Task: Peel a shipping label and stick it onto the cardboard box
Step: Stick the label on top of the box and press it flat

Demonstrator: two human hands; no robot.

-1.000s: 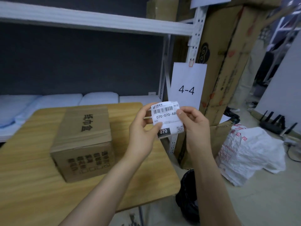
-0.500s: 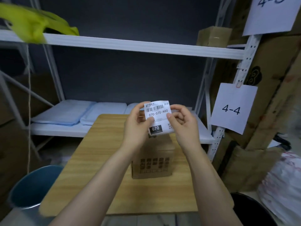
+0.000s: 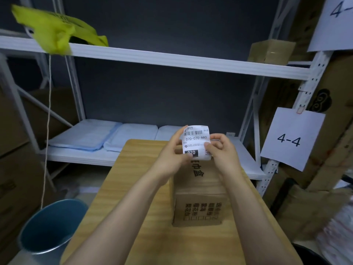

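The shipping label (image 3: 196,142) is held upright in the air above the far end of the cardboard box (image 3: 198,196), its print facing the camera — a barcode at the top, "070-070-A80" beneath it, and "070" in white on a black block lower down. The left hand (image 3: 172,159) pinches the label's left edge, thumb over the lower front; the right hand (image 3: 222,152) pinches the right edge between thumb and curled fingers. The box stands on a wooden table (image 3: 118,217) and bears black Chinese characters on its top and near side. To the right, a white paper sign (image 3: 292,138) clipped to the shelf upright reads "4-4". A blue bucket (image 3: 51,226) stands left of the table — a yellow bag (image 3: 57,33) lies on the upper shelf (image 3: 172,59).
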